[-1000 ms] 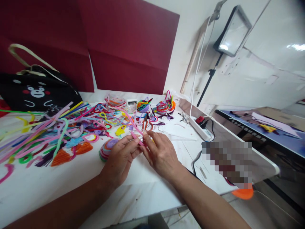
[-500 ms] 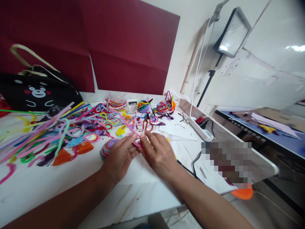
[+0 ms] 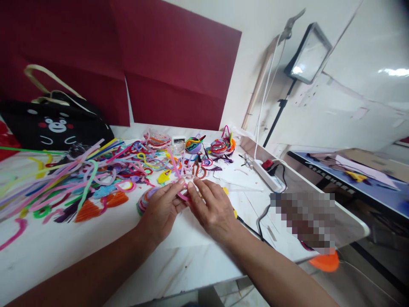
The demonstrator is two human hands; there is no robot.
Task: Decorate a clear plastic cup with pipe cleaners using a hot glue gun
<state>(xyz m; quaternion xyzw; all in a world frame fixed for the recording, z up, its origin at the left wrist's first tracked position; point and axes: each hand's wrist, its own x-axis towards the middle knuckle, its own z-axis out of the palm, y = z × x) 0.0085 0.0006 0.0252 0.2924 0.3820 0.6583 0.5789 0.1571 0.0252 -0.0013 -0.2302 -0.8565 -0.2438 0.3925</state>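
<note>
Strip of pink fuzzy pipe cleaner [image 3: 175, 165] is held out in front of the body, above a white tabletop with brown marbled streaks [image 3: 183, 264]. It is pinched between the thumb and fingers of the left hand [image 3: 161, 209], and its upper length is left slanting up and away past the fingertips. A lower stretch is gripped at the fingertips of the right hand [image 3: 212, 207], whose thumb is mostly hidden. Both hands are held together, the tips nearly meeting

Just behind the left hand, a round ball wrapped in coloured bands [image 3: 144, 199] is partly covered. Beyond the fingertips, a small bright yellow fuzzy shape [image 3: 164, 176] and a pair of pliers with orange-red handles [image 3: 200, 172] are seen lying on the tabletop. A yellow and black object [image 3: 235, 214] is partly blocked by the right hand, so what it is cannot be told

On the left, a tangled heap of multicoloured fuzzy stems [image 3: 92, 170] is spread out, with orange thread tassels [image 3: 87, 211] laid at its near edge. Behind it, a black fabric bag printed with a bear face [image 3: 57, 132] is stood against dark red panels [image 3: 179, 64]. Toward the back, a purple ball with a zigzag pattern [image 3: 193, 145] is placed. At the right, a white power strip [image 3: 268, 176] is set along the low barrier
</note>
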